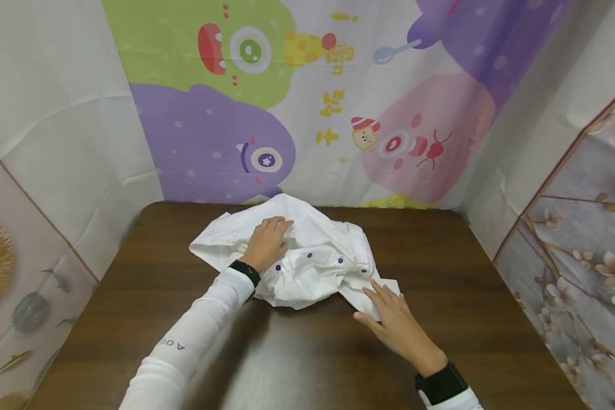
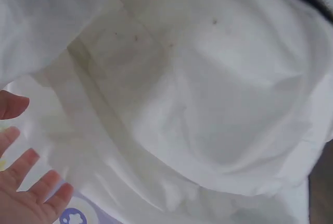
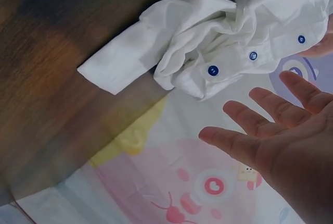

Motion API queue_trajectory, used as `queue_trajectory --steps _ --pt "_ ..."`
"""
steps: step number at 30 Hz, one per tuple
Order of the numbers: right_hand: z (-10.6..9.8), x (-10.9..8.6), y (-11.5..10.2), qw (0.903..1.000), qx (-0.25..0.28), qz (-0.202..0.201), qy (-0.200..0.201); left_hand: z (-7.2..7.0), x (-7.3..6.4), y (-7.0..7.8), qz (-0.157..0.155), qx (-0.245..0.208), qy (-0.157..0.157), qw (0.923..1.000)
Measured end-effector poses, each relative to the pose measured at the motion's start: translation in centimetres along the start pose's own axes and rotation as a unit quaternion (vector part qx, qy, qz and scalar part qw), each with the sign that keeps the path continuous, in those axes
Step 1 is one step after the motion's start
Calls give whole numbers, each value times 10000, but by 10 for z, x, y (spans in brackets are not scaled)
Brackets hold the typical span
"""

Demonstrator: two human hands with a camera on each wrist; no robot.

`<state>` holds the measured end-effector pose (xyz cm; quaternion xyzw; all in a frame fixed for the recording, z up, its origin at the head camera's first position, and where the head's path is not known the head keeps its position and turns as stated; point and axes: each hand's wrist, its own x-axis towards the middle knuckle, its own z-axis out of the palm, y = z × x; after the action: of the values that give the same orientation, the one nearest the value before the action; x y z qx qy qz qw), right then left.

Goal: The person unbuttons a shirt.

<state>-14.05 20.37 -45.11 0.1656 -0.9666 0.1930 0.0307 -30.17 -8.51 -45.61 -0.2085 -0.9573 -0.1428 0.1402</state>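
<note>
A crumpled white shirt (image 1: 315, 285) with several dark blue buttons lies near the back of the table. My left hand (image 1: 269, 242) is over its left part, overlapping the cloth in the head view. The left wrist view shows the fingers (image 2: 36, 190) spread and fairly straight beside the white fabric (image 2: 223, 104). My right hand (image 1: 397, 319) is at the shirt's front right corner, its fingertips over the cloth there. Seen from the right wrist, that hand (image 3: 281, 130) has straight, parted fingers with nothing between them, and the buttoned edge and a sleeve (image 3: 125, 57) lie beyond.
The brown wooden table (image 1: 307, 364) has rounded back corners. Behind it hangs a cartoon-printed cloth (image 1: 328, 114). Pale curtains stand on both sides, and a flower-printed panel (image 1: 584, 273) is at the right.
</note>
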Motion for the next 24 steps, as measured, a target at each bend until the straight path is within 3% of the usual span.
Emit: queue_trajectory --steps 6,13,24 --pt "2 -4 3 10000 35 28 8 9 14 4 13 389 -14 9992" --pt "5 -6 5 9999 125 -25 24 8 15 4 -170 717 23 9973" --pt "6 -8 8 9999 84 -9 -63 -20 8 13 -387 -59 625 9973"
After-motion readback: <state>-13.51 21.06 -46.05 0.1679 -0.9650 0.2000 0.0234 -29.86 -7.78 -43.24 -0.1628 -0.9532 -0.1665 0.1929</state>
